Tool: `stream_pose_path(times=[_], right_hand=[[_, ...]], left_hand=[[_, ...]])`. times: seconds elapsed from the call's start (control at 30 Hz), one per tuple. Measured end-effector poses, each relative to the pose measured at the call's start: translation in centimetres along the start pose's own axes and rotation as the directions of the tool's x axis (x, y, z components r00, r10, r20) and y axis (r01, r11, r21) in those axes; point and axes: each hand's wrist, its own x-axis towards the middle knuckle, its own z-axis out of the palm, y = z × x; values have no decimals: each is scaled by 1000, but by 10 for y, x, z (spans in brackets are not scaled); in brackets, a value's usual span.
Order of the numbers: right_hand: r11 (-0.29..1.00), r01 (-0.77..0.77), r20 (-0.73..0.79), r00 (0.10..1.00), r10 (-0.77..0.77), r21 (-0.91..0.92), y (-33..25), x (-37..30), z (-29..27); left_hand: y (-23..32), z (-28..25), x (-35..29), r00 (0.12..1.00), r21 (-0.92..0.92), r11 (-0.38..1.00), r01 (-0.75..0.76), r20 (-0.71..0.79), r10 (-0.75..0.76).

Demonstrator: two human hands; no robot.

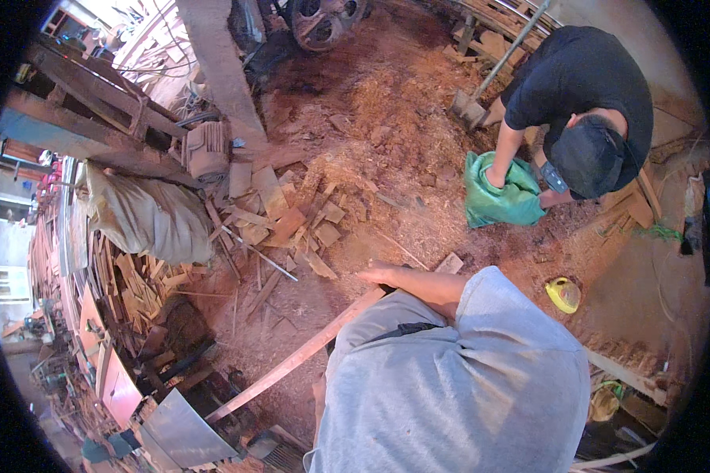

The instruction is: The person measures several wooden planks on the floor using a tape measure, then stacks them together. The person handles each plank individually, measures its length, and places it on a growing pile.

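My right hand (380, 273) reaches across in front of my body, its fingers closed over the upper end of a long wooden strip (296, 355). The strip slants down to the lower left, where its far end lies near a grey metal sheet (183, 430). My grey shirt fills the lower middle. Only a sliver of skin from my left hand or arm (319, 398) shows beside the shirt; its fingers are hidden. Offcuts of wood (292, 225) lie scattered on the sawdust beyond my right hand.
At the upper right, a co-worker in black bends over a green sack (497, 201), both hands at it. A shovel (469, 109) stands behind. A yellow container (562, 295) lies right of me. Machinery with a motor (207, 151) and a pale sack (138, 213) stand left.
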Motion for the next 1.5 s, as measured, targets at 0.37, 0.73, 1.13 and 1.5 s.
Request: stream_pose_path(times=[0.37,0.73,1.13,1.5], right_hand=[[999,-38,-15,999,38,-38,4,4,1],[604,440,136,866,-482,-664,46,-131,-120],[173,977,333,206,-920,-126,-26,-218,-112],[117,987,424,155,-892,-114,-27,-199,-107]], left_hand=[[91,-37,-81,945,106,954,-280,-144,293],[227,-85,-113,583,509,519,-687,-41,811],[254,-56,-69,714,346,634,-692,195,673],[240,-57,-63,748,273,709,-651,69,660]])
